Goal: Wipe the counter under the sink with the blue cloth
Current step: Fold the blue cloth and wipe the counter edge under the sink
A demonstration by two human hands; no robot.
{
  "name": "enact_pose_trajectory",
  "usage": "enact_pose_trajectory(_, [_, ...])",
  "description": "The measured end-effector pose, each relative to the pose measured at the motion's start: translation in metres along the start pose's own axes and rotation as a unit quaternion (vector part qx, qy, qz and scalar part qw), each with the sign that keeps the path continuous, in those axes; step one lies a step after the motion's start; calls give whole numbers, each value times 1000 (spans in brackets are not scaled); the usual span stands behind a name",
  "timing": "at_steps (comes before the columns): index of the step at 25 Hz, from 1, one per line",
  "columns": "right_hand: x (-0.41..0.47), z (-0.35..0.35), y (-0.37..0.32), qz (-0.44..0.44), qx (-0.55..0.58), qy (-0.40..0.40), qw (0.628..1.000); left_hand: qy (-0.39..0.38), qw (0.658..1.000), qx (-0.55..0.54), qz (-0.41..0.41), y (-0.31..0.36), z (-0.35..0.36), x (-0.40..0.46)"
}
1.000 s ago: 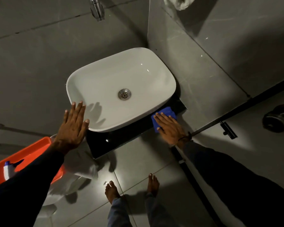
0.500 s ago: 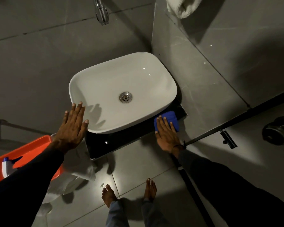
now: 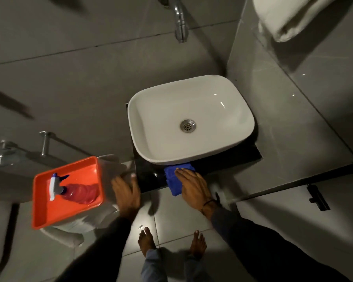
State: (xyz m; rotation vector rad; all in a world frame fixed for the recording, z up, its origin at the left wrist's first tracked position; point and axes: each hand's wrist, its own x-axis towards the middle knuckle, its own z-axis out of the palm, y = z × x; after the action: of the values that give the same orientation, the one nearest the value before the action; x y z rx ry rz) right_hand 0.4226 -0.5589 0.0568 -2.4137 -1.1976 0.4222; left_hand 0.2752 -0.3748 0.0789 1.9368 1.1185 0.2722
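The right hand lies flat on the blue cloth on the black counter below the sink.

From my remote view I count one white sink with one drain, and one tap above it. One black counter sits beneath. There is one blue cloth. I see two hands: one left hand and one right hand. Two bare feet stand on the floor. One orange tray holds one spray bottle. One pale towel hangs at the upper right.
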Motion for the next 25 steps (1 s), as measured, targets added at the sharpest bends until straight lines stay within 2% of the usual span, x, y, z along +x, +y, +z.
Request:
enact_pose_trajectory(1, [1,-6,6,12,0,23,1000,-17,993,-83,-77,-7,13,-20])
enact_pose_trajectory(3, [1,-12,11,39,-8,41,998,-30,972,-128,-197,-15,38,-43])
enact_pose_trajectory(5, [1,-13,8,95,31,45,994,-91,941,-173,-275,-7,59,-54])
enact_pose_trajectory(9, [7,-14,-2,259,178,88,945,-158,883,-306,-318,18,81,-56])
enact_pose_trajectory(11, [11,-12,-6,290,191,76,934,-187,863,-344,-318,26,84,-53])
enact_pose_trajectory(13, [13,-7,-12,303,200,62,930,-177,858,-354,-326,33,80,-50])
enact_pose_trajectory(17, [5,12,-37,311,241,26,919,-162,873,-320,-329,24,49,-49])
enact_pose_trajectory(22, [2,39,-98,256,267,-59,927,-137,888,-270,-347,-21,-24,-54])
enact_pose_trajectory(25, [18,58,-148,246,292,-105,918,-104,902,-239,-345,-57,-74,-54])
